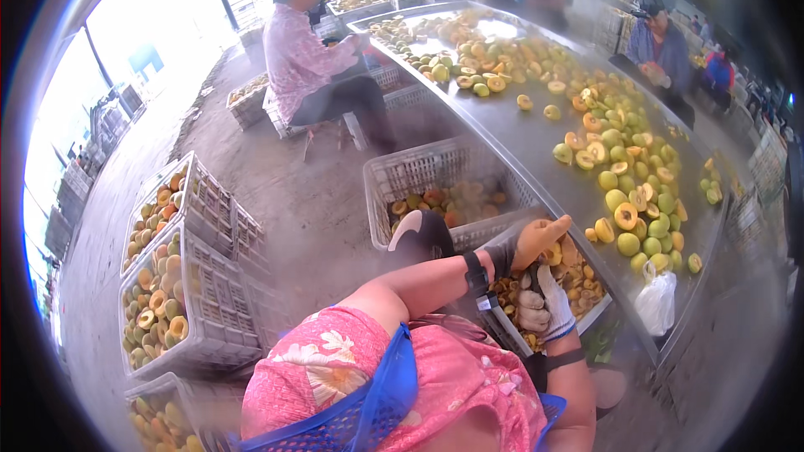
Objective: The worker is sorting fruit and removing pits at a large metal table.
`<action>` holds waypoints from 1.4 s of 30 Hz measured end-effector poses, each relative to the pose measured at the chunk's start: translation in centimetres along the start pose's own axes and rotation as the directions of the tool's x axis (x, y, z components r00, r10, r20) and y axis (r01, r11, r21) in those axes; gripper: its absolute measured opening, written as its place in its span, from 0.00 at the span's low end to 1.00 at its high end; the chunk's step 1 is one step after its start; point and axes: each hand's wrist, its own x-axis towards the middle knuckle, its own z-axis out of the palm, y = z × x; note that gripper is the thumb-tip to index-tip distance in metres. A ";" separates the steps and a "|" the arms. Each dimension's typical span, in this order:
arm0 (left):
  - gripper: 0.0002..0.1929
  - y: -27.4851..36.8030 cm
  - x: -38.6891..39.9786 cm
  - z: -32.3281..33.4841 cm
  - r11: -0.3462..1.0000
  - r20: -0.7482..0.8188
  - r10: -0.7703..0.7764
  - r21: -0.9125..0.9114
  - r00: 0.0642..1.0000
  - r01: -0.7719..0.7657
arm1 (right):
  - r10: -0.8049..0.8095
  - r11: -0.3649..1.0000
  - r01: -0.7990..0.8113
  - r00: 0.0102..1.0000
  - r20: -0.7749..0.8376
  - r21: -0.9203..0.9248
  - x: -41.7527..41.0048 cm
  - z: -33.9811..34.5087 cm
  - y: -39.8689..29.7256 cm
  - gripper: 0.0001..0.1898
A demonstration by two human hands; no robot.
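Note:
My left hand (537, 242), with a dark cuff at the wrist, is at the edge of a metal-topped table, its fingers around a yellow fruit half (553, 255). Just below it, my right hand (545, 307) wears a white knit glove and is closed on a dark-handled tool (535, 279), whose kind I cannot tell. Both hands are over a crate of yellow fruit pieces (581, 285). On the metal table (521, 129) lie many green-yellow fruits, whole and halved, some halves showing a pit (626, 216).
A plastic crate (377, 201) with fruit stands under the table's edge. Stacked crates (220, 301) of halved fruit stand at the left. A white plastic bag (656, 304) hangs at the table's near corner. A person in a pink shirt (298, 69) sits beyond; other people sit around the table.

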 end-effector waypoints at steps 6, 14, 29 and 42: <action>0.28 0.8 0.8 -6.6 0.999 -0.051 0.035 0.031 0.998 -0.033 | 0.127 0.987 -0.138 0.983 -0.131 -0.084 -0.6 -1.6 -0.4 0.21; 0.30 5.5 12.3 -14.7 0.464 -0.190 0.022 0.872 0.981 0.158 | -0.254 -0.164 -0.172 0.959 -0.126 -0.971 0.3 -3.3 -0.2 0.31; 0.29 -1.3 26.3 -11.7 0.025 -0.168 -0.229 0.984 0.959 0.179 | -0.404 -0.144 -0.247 0.899 -0.171 -0.958 -1.7 -2.8 -4.4 0.27; 0.24 -0.7 12.0 -5.5 0.945 0.225 0.001 -0.319 0.974 0.072 | -0.869 0.168 0.031 0.476 -0.134 -0.985 -0.6 -0.7 -5.8 0.26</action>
